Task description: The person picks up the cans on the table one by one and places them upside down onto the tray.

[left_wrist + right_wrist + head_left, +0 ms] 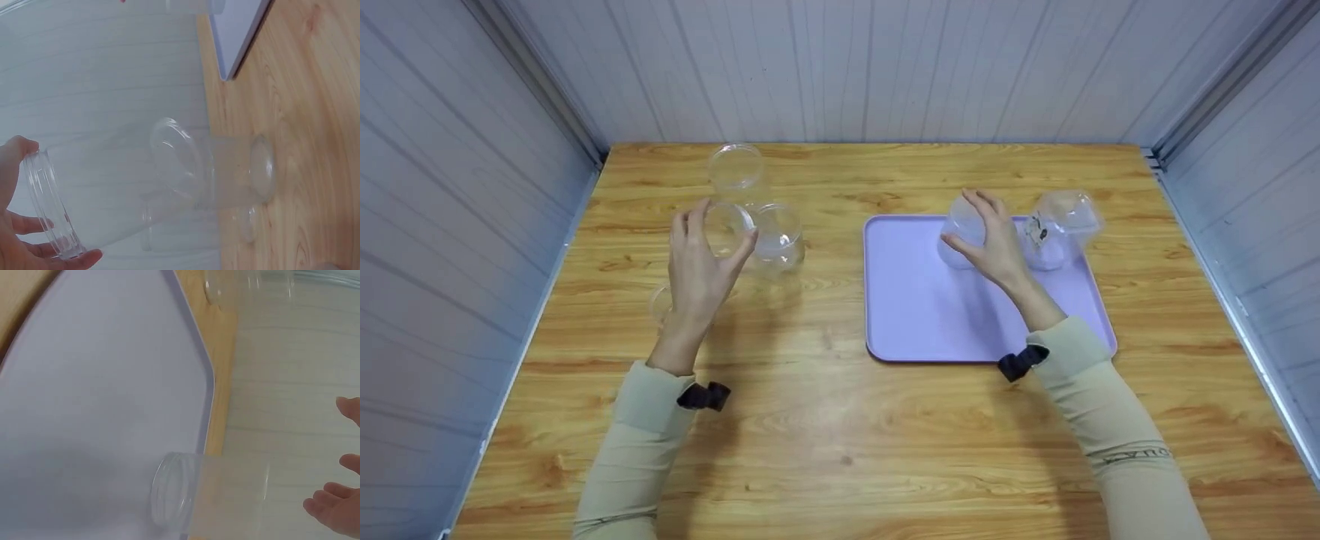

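My left hand (697, 259) grips a clear plastic jar (112, 194) round its threaded rim, thumb on one side and fingers on the other. The jar is held in the air above the table. Behind it stand a clear jar (778, 236) and another clear jar (736, 169) farther back. Over the lilac tray (915, 315), my right hand (996, 247) has its fingers spread above a clear jar (225, 495) at the tray's far edge. The right wrist view shows a gap between fingers and jar.
Right of that jar, a clear container with a dark-and-white label (1037, 231) is on the tray. Left of my left wrist, a round clear rim (660, 304) is partly hidden. Ribbed panels (840, 71) wall in the wooden table (840, 435) at the back and sides.
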Motion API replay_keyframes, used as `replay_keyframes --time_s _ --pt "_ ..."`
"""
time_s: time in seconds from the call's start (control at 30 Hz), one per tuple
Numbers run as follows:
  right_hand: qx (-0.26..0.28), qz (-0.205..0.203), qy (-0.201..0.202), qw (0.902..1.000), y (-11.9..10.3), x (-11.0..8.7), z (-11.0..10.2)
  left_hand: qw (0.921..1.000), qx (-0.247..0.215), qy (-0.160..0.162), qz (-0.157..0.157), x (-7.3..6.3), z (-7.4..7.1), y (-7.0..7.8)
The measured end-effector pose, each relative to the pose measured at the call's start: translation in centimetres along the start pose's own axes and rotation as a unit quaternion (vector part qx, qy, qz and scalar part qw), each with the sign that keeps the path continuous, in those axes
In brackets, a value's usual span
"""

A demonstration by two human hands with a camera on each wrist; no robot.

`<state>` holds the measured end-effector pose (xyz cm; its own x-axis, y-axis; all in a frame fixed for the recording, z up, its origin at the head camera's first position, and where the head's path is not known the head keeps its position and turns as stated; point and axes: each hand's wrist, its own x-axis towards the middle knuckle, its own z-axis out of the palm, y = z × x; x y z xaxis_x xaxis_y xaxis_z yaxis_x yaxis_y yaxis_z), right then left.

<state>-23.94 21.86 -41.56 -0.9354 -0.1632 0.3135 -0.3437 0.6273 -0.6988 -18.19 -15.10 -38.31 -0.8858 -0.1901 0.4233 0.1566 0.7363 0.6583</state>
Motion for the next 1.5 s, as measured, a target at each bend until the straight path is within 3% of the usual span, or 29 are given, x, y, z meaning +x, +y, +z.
replay_keyframes --time_s 0.37,0.6,0.9,1.0,1.23,1.5 --pt "0.045 -0.019 0.011 0.9987 -0.7 -1.1 0.9 0.9972 -0.074 -0.004 0.016 -1.2 1.9 0.0" --pt "0.077 -0.017 0.009 0.9969 -1.0 -1.8 1.4 0.9926 -0.12 -0.006 -0.013 -1.9 3.0 0.3" --pt "0.117 -0.004 -0.013 0.993 -5.1 -3.0 1.1 0.9858 -0.164 -0.025 -0.027 -2.4 4.5 0.8" --pt "0.131 -0.002 -0.019 0.9912 -5.2 -3.1 1.3 0.9828 -0.178 -0.032 -0.035 -2.6 5.1 1.1" --pt "0.187 0.011 -0.043 0.9814 -4.7 -3.6 2.0 0.9758 -0.213 -0.03 -0.041 -3.1 6.3 1.8" --pt "0.256 0.024 -0.073 0.9637 -4.6 -3.9 2.8 0.9656 -0.253 -0.043 -0.042 -3.7 7.5 2.5"
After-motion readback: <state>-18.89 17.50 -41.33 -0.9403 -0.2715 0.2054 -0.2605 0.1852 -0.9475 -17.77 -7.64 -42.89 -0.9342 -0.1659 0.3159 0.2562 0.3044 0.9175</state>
